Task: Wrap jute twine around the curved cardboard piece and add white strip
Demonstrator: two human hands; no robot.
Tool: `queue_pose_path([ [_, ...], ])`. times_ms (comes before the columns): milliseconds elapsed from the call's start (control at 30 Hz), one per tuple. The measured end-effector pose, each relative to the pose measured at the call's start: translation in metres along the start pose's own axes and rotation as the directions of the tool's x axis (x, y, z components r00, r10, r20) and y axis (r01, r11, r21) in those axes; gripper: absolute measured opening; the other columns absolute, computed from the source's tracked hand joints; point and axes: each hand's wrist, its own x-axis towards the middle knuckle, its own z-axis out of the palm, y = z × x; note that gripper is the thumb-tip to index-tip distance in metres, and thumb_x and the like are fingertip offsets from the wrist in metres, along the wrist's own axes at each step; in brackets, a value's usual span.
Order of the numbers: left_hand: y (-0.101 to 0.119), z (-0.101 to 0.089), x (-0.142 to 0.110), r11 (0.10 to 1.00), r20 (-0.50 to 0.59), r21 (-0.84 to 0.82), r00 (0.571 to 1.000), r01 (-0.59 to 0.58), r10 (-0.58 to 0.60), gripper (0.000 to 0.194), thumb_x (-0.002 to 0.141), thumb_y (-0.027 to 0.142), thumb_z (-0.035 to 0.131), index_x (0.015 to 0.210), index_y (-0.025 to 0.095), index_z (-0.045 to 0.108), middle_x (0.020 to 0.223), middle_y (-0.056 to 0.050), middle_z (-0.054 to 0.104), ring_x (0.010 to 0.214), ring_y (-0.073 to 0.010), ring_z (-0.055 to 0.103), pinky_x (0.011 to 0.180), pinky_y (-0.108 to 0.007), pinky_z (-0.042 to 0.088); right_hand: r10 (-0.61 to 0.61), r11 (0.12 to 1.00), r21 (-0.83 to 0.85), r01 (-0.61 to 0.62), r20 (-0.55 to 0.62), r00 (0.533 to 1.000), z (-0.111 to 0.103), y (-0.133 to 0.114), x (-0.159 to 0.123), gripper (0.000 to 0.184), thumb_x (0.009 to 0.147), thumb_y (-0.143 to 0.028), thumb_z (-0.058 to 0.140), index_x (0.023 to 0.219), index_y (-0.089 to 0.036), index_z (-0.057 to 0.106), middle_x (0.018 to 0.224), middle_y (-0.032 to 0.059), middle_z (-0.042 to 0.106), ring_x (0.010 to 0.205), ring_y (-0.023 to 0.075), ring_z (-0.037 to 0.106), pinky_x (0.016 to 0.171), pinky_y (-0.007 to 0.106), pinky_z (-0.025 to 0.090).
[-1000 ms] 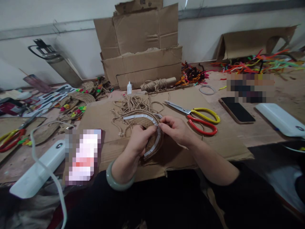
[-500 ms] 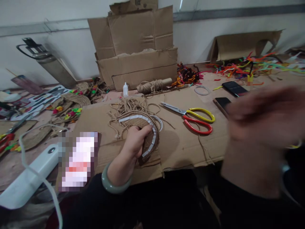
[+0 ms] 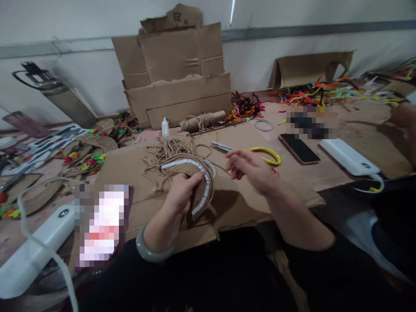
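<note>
My left hand [image 3: 182,190] grips a curved cardboard piece [image 3: 186,167], thumb on top. Along its rounded edge runs a white tape strip [image 3: 206,187], with twine around the outside. Loose jute twine [image 3: 169,148] lies tangled just behind the piece. My right hand [image 3: 250,169] is in the air over the scissors [image 3: 222,147], its fingers loosely bent and holding nothing I can see. It partly covers their yellow and red handles. A white ring-shaped item [image 3: 212,164] shows partly behind the cardboard piece.
Flat cardboard [image 3: 240,208] covers the work area. A small white bottle [image 3: 165,128] and a twine roll [image 3: 199,122] stand behind it. To the right lie a phone [image 3: 299,148] and a white power bank [image 3: 349,157]. Another person's arm [image 3: 403,121] is at far right.
My right hand has moved left and inward, from the right near the phones to above the scissors. My left hand still grips the cardboard piece. The view has shifted slightly.
</note>
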Motion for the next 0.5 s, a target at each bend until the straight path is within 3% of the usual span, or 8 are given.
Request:
queue_pose_path([
  [67, 0.000, 0.000, 0.001, 1.000, 0.002, 0.011, 1.000, -0.007, 0.007, 0.024, 0.053, 0.028, 0.077, 0.063, 0.010, 0.065, 0.049, -0.002, 0.063, 0.043, -0.0124, 0.056, 0.046, -0.023, 0.043, 0.062, 0.997, 0.029, -0.068, 0.175, 0.983, 0.025, 0.006, 0.008, 0.021, 0.083, -0.036, 0.054, 0.089, -0.016, 0.058, 0.067, -0.0012, 0.058, 0.051, 0.0085, 0.051, 0.047, 0.022, 0.043],
  [133, -0.001, -0.001, 0.002, 0.999, -0.015, -0.007, 0.999, -0.045, 0.045, 0.022, 0.054, 0.027, 0.076, 0.062, 0.010, 0.065, 0.050, -0.002, 0.063, 0.045, -0.0123, 0.056, 0.049, -0.023, 0.044, 0.089, 0.995, 0.028, -0.099, 0.249, 0.965, 0.042, 0.011, 0.014, 0.019, 0.081, -0.036, 0.055, 0.084, -0.017, 0.057, 0.064, -0.0033, 0.054, 0.051, 0.0075, 0.049, 0.046, 0.020, 0.040],
  [300, -0.004, -0.003, 0.004, 0.991, -0.023, -0.038, 0.992, -0.125, 0.124, 0.020, 0.059, 0.028, 0.074, 0.067, 0.011, 0.066, 0.056, -0.002, 0.065, 0.052, -0.0131, 0.058, 0.055, -0.024, 0.045, 0.180, 0.977, 0.059, -0.205, 0.293, 0.939, 0.051, 0.016, 0.013, 0.023, 0.079, -0.040, 0.052, 0.075, -0.018, 0.052, 0.054, -0.0058, 0.047, 0.044, 0.0078, 0.043, 0.044, 0.021, 0.037],
  [500, -0.005, -0.004, 0.003, 0.991, -0.019, 0.129, 0.999, -0.042, 0.045, 0.022, 0.056, 0.027, 0.074, 0.056, 0.011, 0.059, 0.047, 0.003, 0.054, 0.041, -0.0074, 0.045, 0.041, -0.020, 0.033, 0.045, 0.999, -0.025, -0.040, 0.211, 0.976, 0.046, 0.018, 0.009, 0.022, 0.079, -0.038, 0.053, 0.073, -0.016, 0.055, 0.063, -0.0032, 0.049, 0.058, 0.0093, 0.044, 0.053, 0.022, 0.037],
])
